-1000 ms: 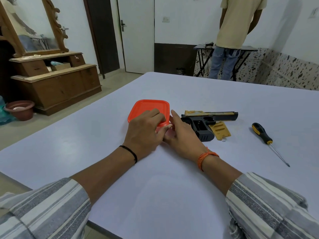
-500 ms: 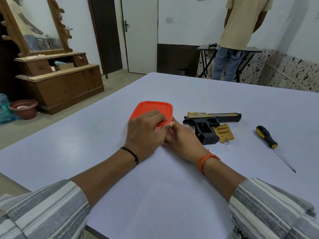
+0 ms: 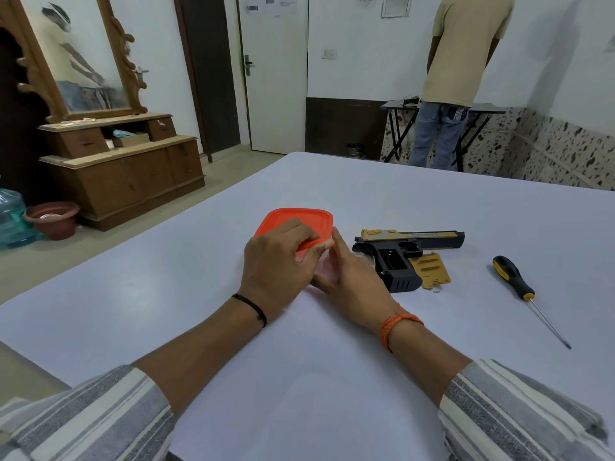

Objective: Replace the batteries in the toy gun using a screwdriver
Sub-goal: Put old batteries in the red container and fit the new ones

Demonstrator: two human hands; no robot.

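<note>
A small clear box with an orange lid (image 3: 293,219) stands on the white table (image 3: 332,377). My left hand (image 3: 276,261) grips the lid's near corner with fingers on top. My right hand (image 3: 349,277) holds the box's right side, mostly hiding the clear body. To the right lies the black and gold toy gun (image 3: 406,251) on its side with the grip compartment uncovered. Its yellow battery cover (image 3: 431,271) lies beside the grip, and a tiny screw (image 3: 436,290) sits by it. The black and yellow screwdriver (image 3: 519,287) lies further right.
A person in a beige shirt (image 3: 462,61) stands at a folding table beyond the far edge. A wooden dresser with mirror (image 3: 109,154), a pot (image 3: 53,217) and a water jug (image 3: 10,217) are on the floor at left.
The lid's near corner has lifted slightly under my left fingers. Both hands stay on the box; the gun, cover and screwdriver have not moved on the table.
</note>
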